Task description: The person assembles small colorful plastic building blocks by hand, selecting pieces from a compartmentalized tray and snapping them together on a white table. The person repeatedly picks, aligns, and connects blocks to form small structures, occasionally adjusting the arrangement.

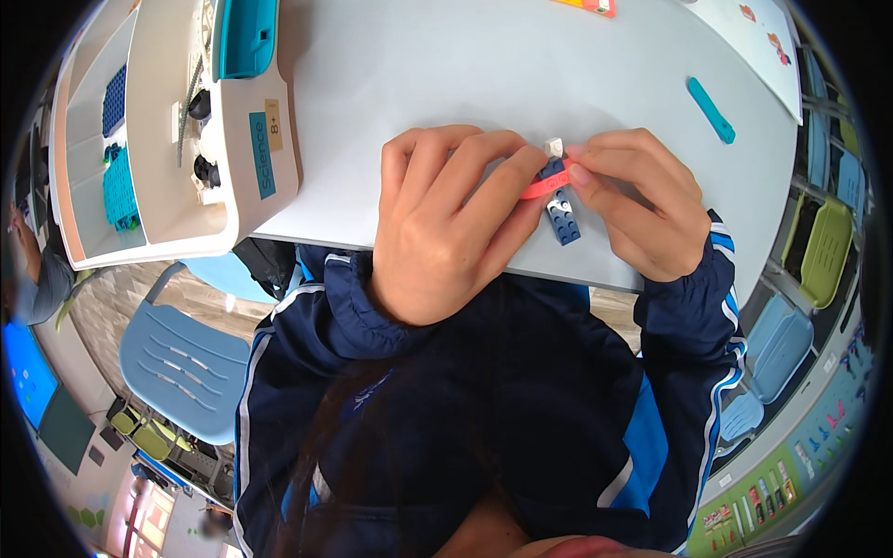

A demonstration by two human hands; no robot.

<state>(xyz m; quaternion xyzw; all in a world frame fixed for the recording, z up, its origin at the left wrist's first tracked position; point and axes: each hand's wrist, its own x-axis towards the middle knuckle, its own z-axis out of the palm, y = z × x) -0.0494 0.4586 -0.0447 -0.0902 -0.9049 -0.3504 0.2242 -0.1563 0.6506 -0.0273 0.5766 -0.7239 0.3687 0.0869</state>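
Between my two hands, a flat coral-red toy building piece [547, 185] lies across a dark blue studded brick [564, 219] at the table's near edge. My right hand [651, 197] pinches the coral piece's right end between thumb and fingertips. Curled over its left end is my left hand [454, 212], with the fingertips partly hidden behind the knuckles. A small white block [554, 147] shows just beyond the coral piece, close to my right fingertips. Whether the white block is joined to the blue brick I cannot tell.
A white sorting box [270, 200] with compartments of teal, blue, black and white parts stands at the left. A teal bar-shaped piece [712, 110] lies at the right of the pale table [372, 65]. A blue chair [181, 358] is at the lower left.
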